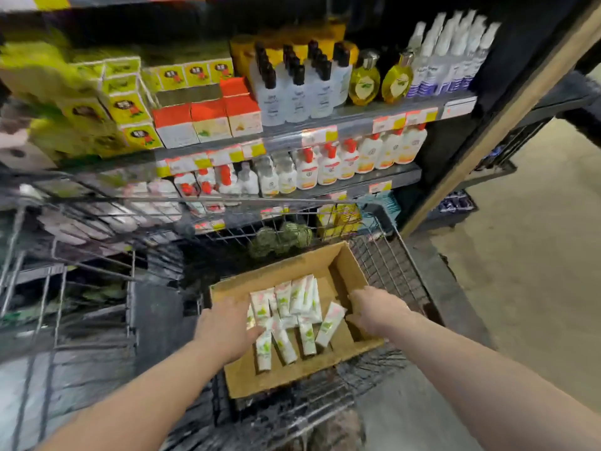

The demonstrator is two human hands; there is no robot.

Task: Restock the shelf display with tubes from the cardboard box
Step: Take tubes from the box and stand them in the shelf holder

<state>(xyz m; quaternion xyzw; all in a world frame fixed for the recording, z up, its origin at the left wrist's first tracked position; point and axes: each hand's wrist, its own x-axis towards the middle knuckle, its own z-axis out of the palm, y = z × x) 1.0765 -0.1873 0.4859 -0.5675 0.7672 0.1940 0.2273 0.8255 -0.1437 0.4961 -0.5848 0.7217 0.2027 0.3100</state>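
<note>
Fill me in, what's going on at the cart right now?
A person stands at a wire cart parked against stocked shelves, with both hands down in the cardboard box that sits in the cart. The left hand is on the white tubes at the box's left side. The right hand is at the right side, beside a tilted tube. Blur hides whether either hand grips a tube.

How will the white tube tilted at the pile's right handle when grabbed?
The tube looks slim, so probably light. Its smooth-looking skin may be slippery. It looks flattish rather than round, so it likely slides rather than rolls.
</note>
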